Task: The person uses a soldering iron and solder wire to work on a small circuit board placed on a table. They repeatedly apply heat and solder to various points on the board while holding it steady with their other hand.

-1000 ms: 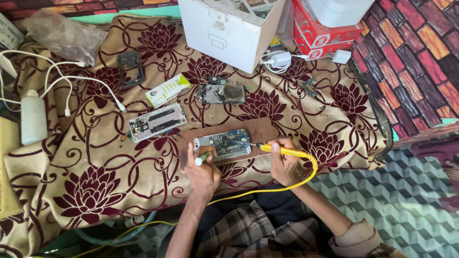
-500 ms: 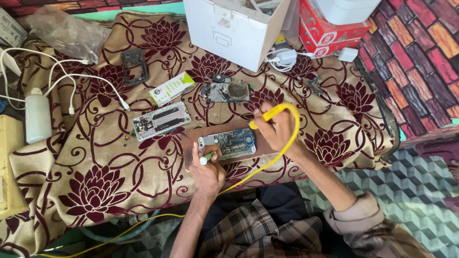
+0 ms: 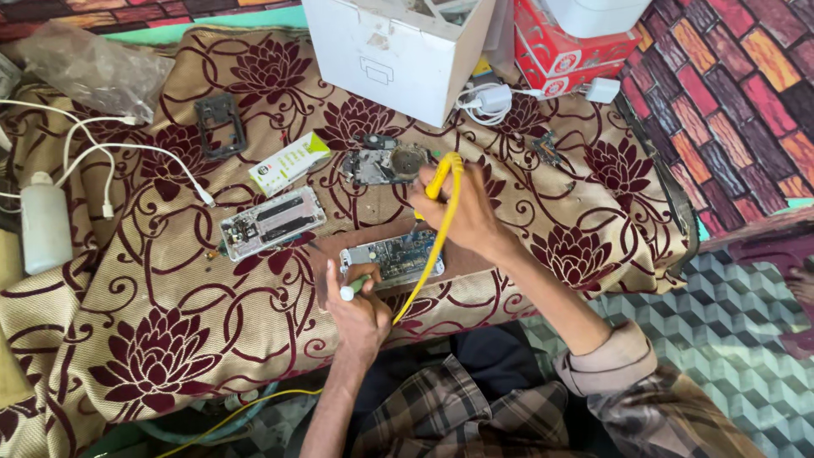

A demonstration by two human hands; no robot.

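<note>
My right hand (image 3: 462, 216) is clamped on the yellow soldering iron (image 3: 443, 178), lifted above the circuit board (image 3: 394, 259) on the bench (image 3: 153, 297). My left hand (image 3: 360, 318) pinches a white-tipped tool (image 3: 354, 288) at the board's edge. I judge the trailing yellow cord (image 3: 420, 271) could snag and drag the board.

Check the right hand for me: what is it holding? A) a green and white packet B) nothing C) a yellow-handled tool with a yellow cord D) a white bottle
C: the right hand grips the yellow-handled tool, its cord trailing down past the circuit board.
</note>
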